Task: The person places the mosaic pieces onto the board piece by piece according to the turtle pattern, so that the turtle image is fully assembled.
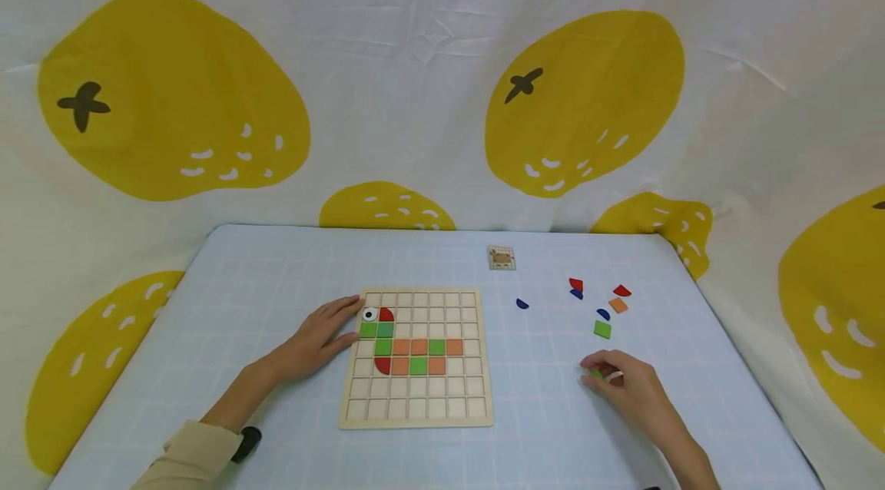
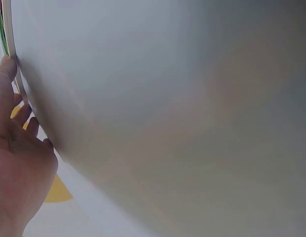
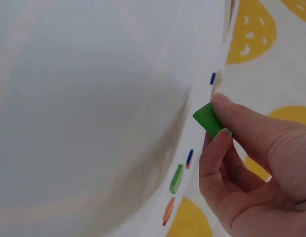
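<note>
My right hand (image 1: 625, 386) pinches a green tile (image 3: 211, 120) between thumb and fingertips, above the table to the right of the board. My left hand (image 1: 314, 340) rests at the left edge of the wooden grid board (image 1: 415, 412), its fingers fairly straight and touching the rim. On the board lie several green and orange square tiles, a white tile with a black dot (image 1: 369, 314), a red quarter-round tile (image 1: 386, 315) near the top and another red quarter-round tile (image 1: 382, 366) lower down. In the left wrist view the thumb and fingers touch the board's side.
Right of the board lie a green square tile (image 1: 602, 329), an orange tile (image 1: 618, 306), red pieces (image 1: 622, 291) and blue pieces (image 1: 522, 304). A small picture card (image 1: 502, 258) lies behind the board. A fruit-print curtain (image 1: 401, 91) hangs behind the table.
</note>
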Demonstrator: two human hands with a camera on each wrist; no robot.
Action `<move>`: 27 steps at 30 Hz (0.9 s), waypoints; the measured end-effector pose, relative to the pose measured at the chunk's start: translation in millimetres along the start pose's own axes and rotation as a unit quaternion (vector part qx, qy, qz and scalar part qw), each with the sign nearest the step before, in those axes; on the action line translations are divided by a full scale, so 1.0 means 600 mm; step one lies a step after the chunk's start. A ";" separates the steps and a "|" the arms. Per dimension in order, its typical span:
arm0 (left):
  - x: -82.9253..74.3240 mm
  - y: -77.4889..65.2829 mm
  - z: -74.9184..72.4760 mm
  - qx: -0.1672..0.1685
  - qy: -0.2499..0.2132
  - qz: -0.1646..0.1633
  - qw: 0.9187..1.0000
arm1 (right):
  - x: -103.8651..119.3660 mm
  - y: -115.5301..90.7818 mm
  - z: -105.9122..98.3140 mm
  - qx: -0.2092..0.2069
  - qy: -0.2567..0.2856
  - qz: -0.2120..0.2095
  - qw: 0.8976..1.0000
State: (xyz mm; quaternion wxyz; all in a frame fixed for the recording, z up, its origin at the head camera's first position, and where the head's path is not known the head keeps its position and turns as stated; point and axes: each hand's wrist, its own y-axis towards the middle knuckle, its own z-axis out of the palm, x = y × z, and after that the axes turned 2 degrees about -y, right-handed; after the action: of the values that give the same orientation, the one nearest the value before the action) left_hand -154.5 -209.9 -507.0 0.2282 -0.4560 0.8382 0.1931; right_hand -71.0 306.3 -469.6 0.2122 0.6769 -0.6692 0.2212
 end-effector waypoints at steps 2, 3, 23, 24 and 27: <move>0.002 -0.001 0.001 -0.002 0.001 0.002 1.000 | 0.006 0.006 0.003 0.003 0.000 -0.001 1.000; 0.002 -0.001 0.002 -0.004 0.001 0.003 1.000 | 0.010 0.010 0.004 0.004 0.003 -0.002 1.000; 0.002 -0.001 0.002 0.005 0.003 -0.008 1.000 | 0.085 0.056 0.051 -0.005 0.051 -0.077 0.996; 0.002 -0.001 0.002 0.004 0.004 -0.008 1.000 | 0.089 0.058 0.055 -0.003 0.054 -0.080 0.995; 0.002 -0.001 0.001 0.004 0.005 -0.009 1.000 | 0.100 0.063 0.067 0.007 0.062 -0.088 0.994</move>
State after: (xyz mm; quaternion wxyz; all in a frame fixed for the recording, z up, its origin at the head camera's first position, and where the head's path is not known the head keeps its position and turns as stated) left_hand -154.6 -210.8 -508.4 0.2275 -0.4633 0.8361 0.1855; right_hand -107.9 233.4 -467.5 0.2672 0.7196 -0.5912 0.2477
